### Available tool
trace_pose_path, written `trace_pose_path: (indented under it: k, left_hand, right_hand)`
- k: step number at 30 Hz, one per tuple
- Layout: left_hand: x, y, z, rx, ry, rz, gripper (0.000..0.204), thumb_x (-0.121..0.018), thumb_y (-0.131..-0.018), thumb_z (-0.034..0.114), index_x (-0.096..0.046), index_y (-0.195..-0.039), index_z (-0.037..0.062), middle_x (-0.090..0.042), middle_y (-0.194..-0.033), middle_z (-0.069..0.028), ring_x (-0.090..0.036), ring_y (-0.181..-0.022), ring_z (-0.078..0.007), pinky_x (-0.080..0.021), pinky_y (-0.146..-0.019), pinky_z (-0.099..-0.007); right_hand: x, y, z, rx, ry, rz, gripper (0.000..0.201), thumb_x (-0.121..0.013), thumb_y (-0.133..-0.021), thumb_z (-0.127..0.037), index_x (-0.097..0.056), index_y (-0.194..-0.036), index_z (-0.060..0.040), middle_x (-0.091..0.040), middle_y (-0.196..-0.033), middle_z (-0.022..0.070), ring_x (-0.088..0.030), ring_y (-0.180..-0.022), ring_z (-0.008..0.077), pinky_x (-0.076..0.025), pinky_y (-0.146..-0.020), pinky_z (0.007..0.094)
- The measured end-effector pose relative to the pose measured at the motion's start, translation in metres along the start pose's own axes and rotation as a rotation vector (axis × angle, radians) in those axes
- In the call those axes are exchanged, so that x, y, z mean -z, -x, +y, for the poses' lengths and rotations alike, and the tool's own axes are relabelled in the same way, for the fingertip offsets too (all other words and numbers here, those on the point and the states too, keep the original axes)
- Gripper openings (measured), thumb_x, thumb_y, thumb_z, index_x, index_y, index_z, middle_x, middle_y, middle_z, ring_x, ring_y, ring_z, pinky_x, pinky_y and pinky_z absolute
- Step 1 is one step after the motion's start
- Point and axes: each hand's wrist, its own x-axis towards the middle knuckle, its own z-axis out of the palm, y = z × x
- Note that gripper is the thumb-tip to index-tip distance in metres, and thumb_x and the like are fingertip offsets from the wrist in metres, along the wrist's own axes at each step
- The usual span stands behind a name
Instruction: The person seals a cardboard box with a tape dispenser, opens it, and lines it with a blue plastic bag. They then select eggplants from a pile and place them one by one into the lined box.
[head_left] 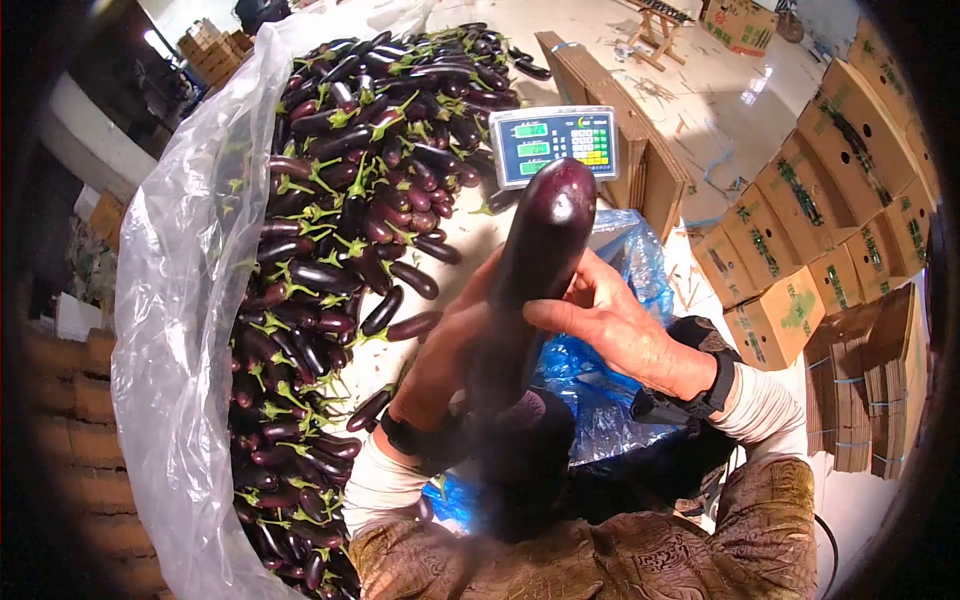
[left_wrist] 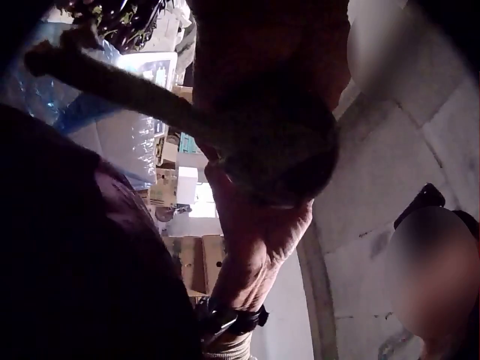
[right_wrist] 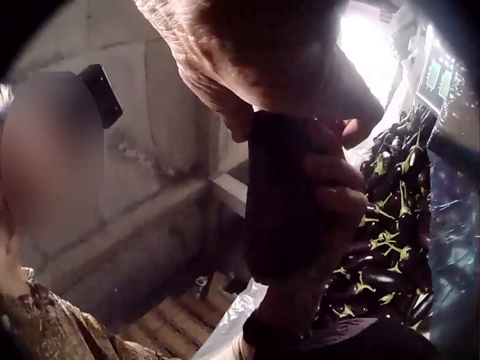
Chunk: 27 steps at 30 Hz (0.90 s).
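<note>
Eggplant (head_left: 553, 225), dark and glossy, held by the left hand (head_left: 443, 345) and right hand (head_left: 630, 332), fingers curled around it; scale display (head_left: 535, 130) beyond, heaped eggplants (head_left: 330, 275) leftward.

Holds a deeply shadowed eggplant (left_wrist: 289, 161) with the right hand (left_wrist: 262, 229), its stem (left_wrist: 127, 91) slanting left. Wears a dark wrist strap (left_wrist: 246, 321) there. Has blue plastic (left_wrist: 22, 86) and heaped eggplants (left_wrist: 135, 30) at far left, and cardboard boxes (left_wrist: 193, 262) beyond the hand.
</note>
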Motion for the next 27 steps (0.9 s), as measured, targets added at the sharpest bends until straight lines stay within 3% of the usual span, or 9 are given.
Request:
trace_pose_path:
  k: [3,5,8,9,11,13,14,20,27]
  left_hand:
    - [-0.001,-0.008,-0.012,0.018,-0.219,-0.01,0.062,-0.058,-0.094,0.02,-0.031,-0.149,0.0085,-0.057,-0.116,-0.0038,-0.055,-0.099,-0.0096,-0.046,-0.078,-0.0255]
    - [0.007,-0.006,-0.028,-0.055,-0.037,-0.262,0.078,-0.054,-0.095,0.041,-0.014,-0.154,0.0088,-0.049,-0.136,-0.0132,-0.052,-0.119,-0.0199,-0.043,-0.099,-0.0342]
    - [0.0,0.0,-0.034,-0.031,-0.068,-0.414,0.078,-0.055,-0.097,0.028,-0.005,-0.155,0.0123,-0.052,-0.131,-0.0128,-0.056,-0.111,-0.0204,-0.044,-0.095,-0.0348]
    - [-0.002,0.0,-0.037,-0.071,-0.063,-0.485,0.077,-0.055,-0.098,0.023,-0.004,-0.155,0.0129,-0.053,-0.13,-0.0134,-0.057,-0.109,-0.021,-0.045,-0.094,-0.0353]
    - [-0.009,0.001,-0.032,-0.082,-0.164,-0.534,0.076,-0.056,-0.097,0.017,-0.006,-0.155,0.0117,-0.055,-0.127,-0.0155,-0.058,-0.107,-0.021,-0.046,-0.092,-0.0356]
    - [-0.008,0.004,-0.037,-0.001,-0.339,-0.361,0.079,-0.059,-0.095,0.015,-0.006,-0.152,0.0046,-0.05,-0.131,-0.0173,-0.057,-0.106,-0.0182,-0.042,-0.094,-0.0315]
    - [-0.011,0.006,-0.034,0.032,-0.335,-0.302,0.072,-0.058,-0.096,0.018,-0.015,-0.151,0.0007,-0.053,-0.129,-0.0136,-0.057,-0.106,-0.0177,-0.044,-0.092,-0.0309]
    - [-0.019,-0.006,-0.026,0.069,-0.307,-0.24,0.062,-0.057,-0.095,0.022,-0.029,-0.147,-0.0004,-0.058,-0.121,-0.01,-0.057,-0.105,-0.0154,-0.047,-0.087,-0.0297]
    - [-0.03,-0.014,-0.029,0.017,-0.382,-0.148,0.056,-0.055,-0.094,0.025,-0.039,-0.141,0.0004,-0.059,-0.116,-0.0075,-0.058,-0.101,-0.0143,-0.048,-0.086,-0.0295]
  right_hand:
    - [0.02,0.006,-0.002,-0.018,-0.118,0.01,0.045,-0.067,-0.089,-0.013,-0.047,-0.128,-0.0044,-0.061,-0.115,0.0052,-0.059,-0.105,0.0139,-0.05,-0.089,0.0299]
    - [0.036,0.007,-0.005,-0.009,-0.182,0.033,0.039,-0.06,-0.096,-0.023,-0.048,-0.128,-0.0048,-0.062,-0.114,0.0054,-0.061,-0.102,0.0145,-0.052,-0.085,0.03]
    - [0.053,0.015,-0.017,-0.027,-0.426,0.052,0.039,-0.055,-0.098,-0.027,-0.048,-0.129,-0.0044,-0.062,-0.112,0.0082,-0.063,-0.103,0.0184,-0.053,-0.09,0.0338]
    - [0.06,0.017,-0.014,0.009,-0.367,0.079,0.05,-0.057,-0.096,-0.029,-0.042,-0.134,0.0003,-0.058,-0.121,0.0173,-0.06,-0.111,0.0298,-0.051,-0.095,0.0424]
    - [0.062,0.027,-0.013,0.072,-0.183,0.131,0.057,-0.061,-0.094,-0.03,-0.038,-0.137,-0.0014,-0.057,-0.118,0.0153,-0.061,-0.109,0.0276,-0.051,-0.094,0.0402]
    - [0.06,0.036,-0.015,0.077,-0.066,0.159,0.069,-0.071,-0.085,-0.031,-0.036,-0.139,-0.0053,-0.057,-0.116,0.0118,-0.06,-0.106,0.0215,-0.051,-0.092,0.0352]
    - [0.055,0.042,-0.019,0.068,0.012,0.176,0.071,-0.073,-0.083,-0.031,-0.037,-0.139,-0.0056,-0.057,-0.117,0.011,-0.06,-0.106,0.0203,-0.05,-0.093,0.0349]
    - [0.046,0.06,-0.019,0.064,0.234,0.22,0.081,-0.084,-0.074,-0.023,-0.04,-0.139,-0.0051,-0.053,-0.128,0.0073,-0.052,-0.118,0.0166,-0.04,-0.103,0.0328]
    - [0.046,0.065,-0.018,0.074,0.371,0.215,0.074,-0.08,-0.079,-0.024,-0.04,-0.138,-0.0045,-0.054,-0.126,0.008,-0.052,-0.118,0.0162,-0.039,-0.104,0.0335]
